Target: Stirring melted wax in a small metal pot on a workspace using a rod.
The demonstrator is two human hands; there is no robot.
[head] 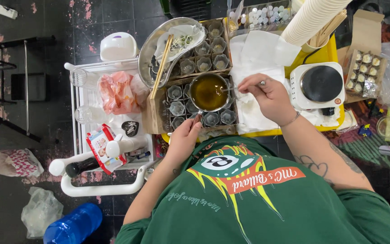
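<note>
Item: round metal bowl (208, 92), thin-walled and shiny at the rim, filled with a clear amber-brown liquid; it sits on top of a cardboard tray (159, 115) of small faceted glass cups (175, 92), covering several of them. My right hand (267, 95) is pinched shut around a thin metal utensil (229, 89), probably a spoon, whose far end reaches over the bowl's right rim into the liquid; the bowl lies just left of this grip. My left hand (183, 135) is at the tray's near edge, fingertips (197, 121) curled down by the bowl's near side; whether they touch the bowl or a cup I cannot tell, nor whether they clasp anything. Second cardboard tray (213, 45) behind the first, its cups holding a pale filling. Oval steel platter (156, 52), tilted, carrying a white dish (181, 38) and a pair of wooden chopsticks (162, 65) laid slantwise. White paper towels (258, 58), crumpled, under and behind my right hand, on a yellow tray (328, 52). Small white electric hotplate (318, 85) with a round black top, right of my hand. Stack of cream paper cups (312, 18), ribbed in profile. White wire cart (107, 149) to the left, holding a pink plastic bag (116, 92).
</note>
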